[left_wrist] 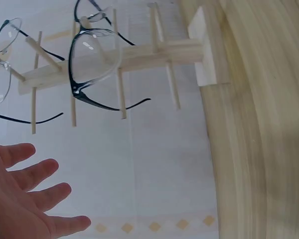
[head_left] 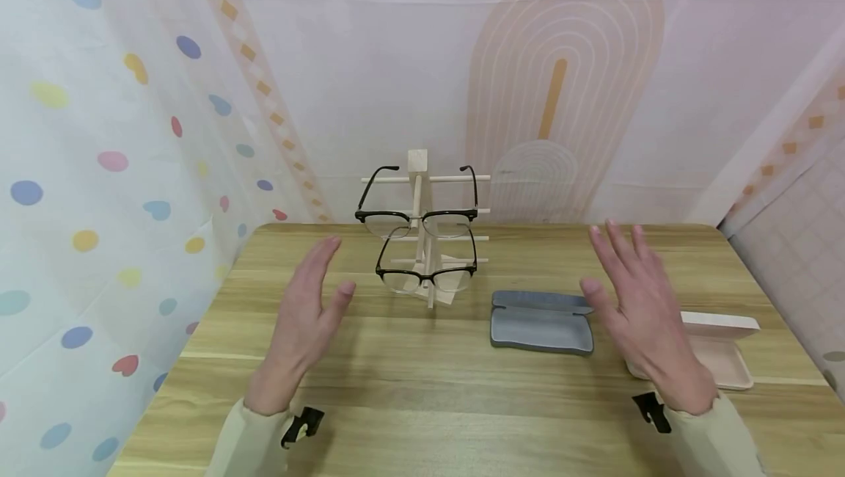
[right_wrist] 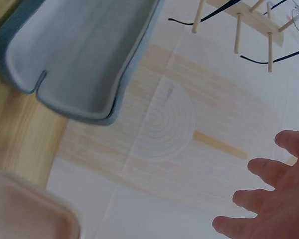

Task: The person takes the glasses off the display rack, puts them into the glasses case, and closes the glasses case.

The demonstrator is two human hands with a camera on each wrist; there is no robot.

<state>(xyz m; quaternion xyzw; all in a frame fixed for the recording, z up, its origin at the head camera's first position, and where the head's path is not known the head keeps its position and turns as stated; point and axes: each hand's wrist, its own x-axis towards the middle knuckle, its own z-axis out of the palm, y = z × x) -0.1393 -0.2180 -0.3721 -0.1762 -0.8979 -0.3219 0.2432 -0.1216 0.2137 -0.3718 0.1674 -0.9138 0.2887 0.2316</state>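
Note:
Two pairs of black-rimmed eyeglasses hang on a pale wooden display stand point(head_left: 417, 161), the upper glasses point(head_left: 416, 217) above the lower glasses point(head_left: 426, 277). My left hand point(head_left: 301, 315) is held in the air left of the stand, fingers extended and thumb apart, touching nothing. On the other side, my right hand point(head_left: 639, 308) hovers with spread fingers beside a grey glasses case point(head_left: 541, 326), which lies with its lid up. Partly hidden behind that hand and wrist is a second, pale pink case point(head_left: 722, 359), also lying with its lid raised.
All of this stands on a wood-grain table point(head_left: 422, 403). A white patterned curtain point(head_left: 370, 59) hangs behind the table and along its left side. Light bricks or tiles point(head_left: 792, 242) show at the right edge.

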